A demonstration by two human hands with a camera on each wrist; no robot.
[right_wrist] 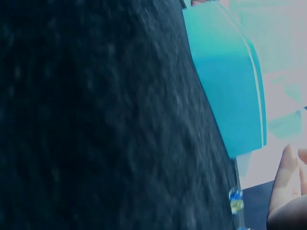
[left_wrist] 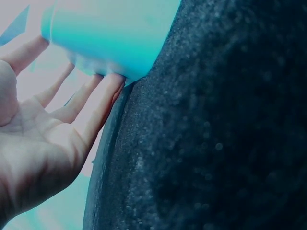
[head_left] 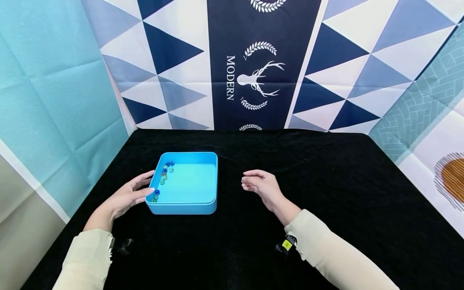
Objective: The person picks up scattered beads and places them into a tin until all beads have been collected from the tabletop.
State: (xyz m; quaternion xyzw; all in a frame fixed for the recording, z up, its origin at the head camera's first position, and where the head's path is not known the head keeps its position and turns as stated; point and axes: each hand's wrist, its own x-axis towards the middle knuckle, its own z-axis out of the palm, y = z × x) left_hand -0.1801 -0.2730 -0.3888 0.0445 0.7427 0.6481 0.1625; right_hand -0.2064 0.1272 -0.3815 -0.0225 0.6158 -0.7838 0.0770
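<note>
A light-blue square box (head_left: 188, 208) holds several glass marbles (head_left: 164, 176), bunched along its left side. The left hand (head_left: 125, 198) grips the near-left part of the box, thumb over the rim. In the left wrist view its fingertips (left_wrist: 115, 80) press the outer wall. To the right of the box, the right hand (head_left: 264, 188) hovers over the cloth with loosely bent fingers, apart from the box. Nothing shows between these fingers, though their undersides are hidden in the head view. Marbles (right_wrist: 236, 201) also appear near the right hand in the right wrist view.
A black cloth (head_left: 232, 249) covers the table. Patterned fabric (head_left: 266, 80) hangs behind it, with a light-blue sheet (head_left: 61, 88) along the left and another patterned sheet (head_left: 427, 133) along the right.
</note>
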